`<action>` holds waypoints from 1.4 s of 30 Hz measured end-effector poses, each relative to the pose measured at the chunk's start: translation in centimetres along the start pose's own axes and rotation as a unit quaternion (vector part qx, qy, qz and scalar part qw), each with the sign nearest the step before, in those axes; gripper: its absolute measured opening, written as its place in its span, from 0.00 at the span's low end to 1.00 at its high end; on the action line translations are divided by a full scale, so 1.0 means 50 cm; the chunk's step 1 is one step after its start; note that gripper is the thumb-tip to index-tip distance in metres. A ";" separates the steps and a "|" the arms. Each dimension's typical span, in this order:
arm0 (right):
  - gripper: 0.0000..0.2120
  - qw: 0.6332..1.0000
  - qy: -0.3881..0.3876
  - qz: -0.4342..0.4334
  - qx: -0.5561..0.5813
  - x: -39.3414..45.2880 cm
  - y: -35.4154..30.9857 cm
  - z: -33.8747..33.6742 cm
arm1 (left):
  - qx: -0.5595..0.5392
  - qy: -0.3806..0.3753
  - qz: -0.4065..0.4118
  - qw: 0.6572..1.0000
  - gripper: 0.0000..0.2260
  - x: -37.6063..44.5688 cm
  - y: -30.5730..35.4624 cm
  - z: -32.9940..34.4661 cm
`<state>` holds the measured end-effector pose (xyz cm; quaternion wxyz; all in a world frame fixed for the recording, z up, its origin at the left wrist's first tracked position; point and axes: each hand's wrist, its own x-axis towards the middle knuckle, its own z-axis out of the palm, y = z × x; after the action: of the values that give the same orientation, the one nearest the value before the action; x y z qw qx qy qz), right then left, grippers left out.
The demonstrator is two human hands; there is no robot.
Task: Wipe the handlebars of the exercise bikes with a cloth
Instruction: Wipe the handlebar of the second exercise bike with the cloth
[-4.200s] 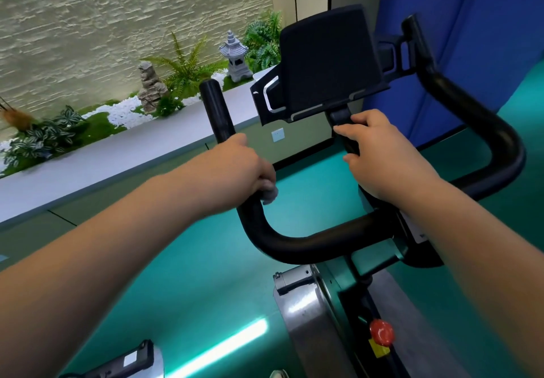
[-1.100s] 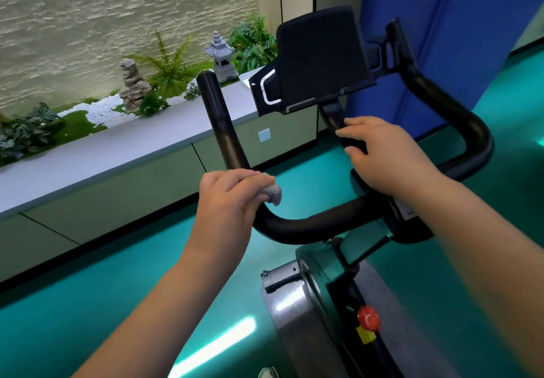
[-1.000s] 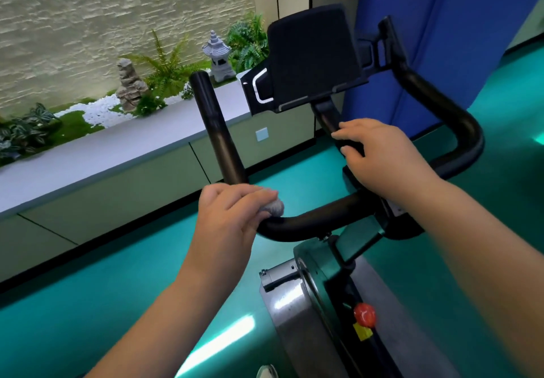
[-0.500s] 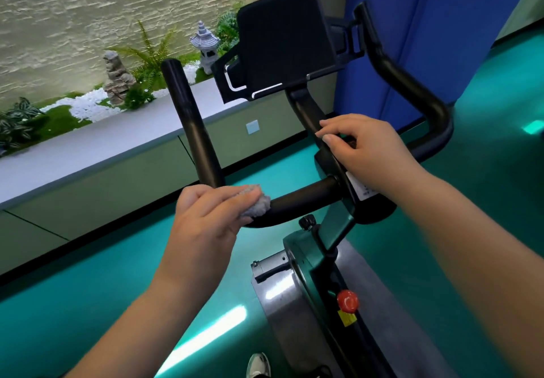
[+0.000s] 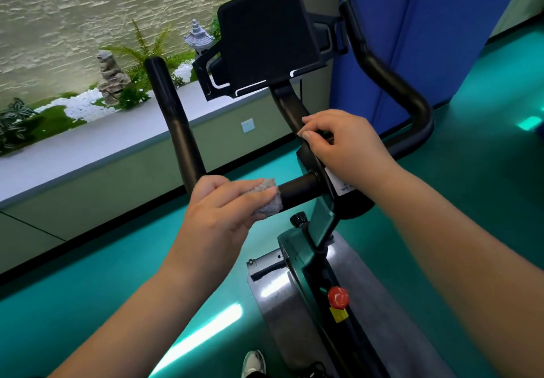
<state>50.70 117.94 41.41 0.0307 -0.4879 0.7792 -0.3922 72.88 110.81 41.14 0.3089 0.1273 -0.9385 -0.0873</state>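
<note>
The exercise bike's black handlebar (image 5: pixel 176 130) curves up on the left and loops round on the right (image 5: pixel 412 103). A small grey cloth (image 5: pixel 266 198) is wrapped over the handlebar's lower left bend, next to the straight cross section. My left hand (image 5: pixel 223 209) grips that cloth around the bar. My right hand (image 5: pixel 344 145) holds the black centre stem just under the console (image 5: pixel 265 38), fingers curled round it.
The bike's green frame (image 5: pixel 321 230), steel flywheel cover (image 5: pixel 279 304) and red knob (image 5: pixel 338 296) lie below the bar. A low ledge (image 5: pixel 88 145) with plants and stone ornaments runs along the left. Blue panels (image 5: pixel 426 24) stand behind. A shoe (image 5: pixel 253 363) shows on the teal floor.
My left hand has slid the cloth down the left bar and round the bend toward the centre. My right hand stays on the stem. The view has shifted a little.
</note>
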 end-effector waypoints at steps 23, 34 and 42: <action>0.09 1.000 0.007 0.001 0.005 -0.005 0.001 -0.001 | 0.005 -0.218 -0.160 0.963 0.07 0.112 0.015 -0.001; 0.08 0.999 0.033 -0.007 -0.009 -0.003 0.001 0.006 | -0.019 -0.336 -0.177 0.925 0.13 0.197 0.013 0.041; 0.07 1.000 0.023 0.013 -0.001 -0.007 0.003 0.005 | -0.028 -0.385 -0.166 0.907 0.05 0.151 -0.043 -0.041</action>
<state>50.90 118.12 41.05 0.0172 -0.4685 0.7866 -0.4017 68.66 106.38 46.45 -0.0917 0.2295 -0.9468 -0.2059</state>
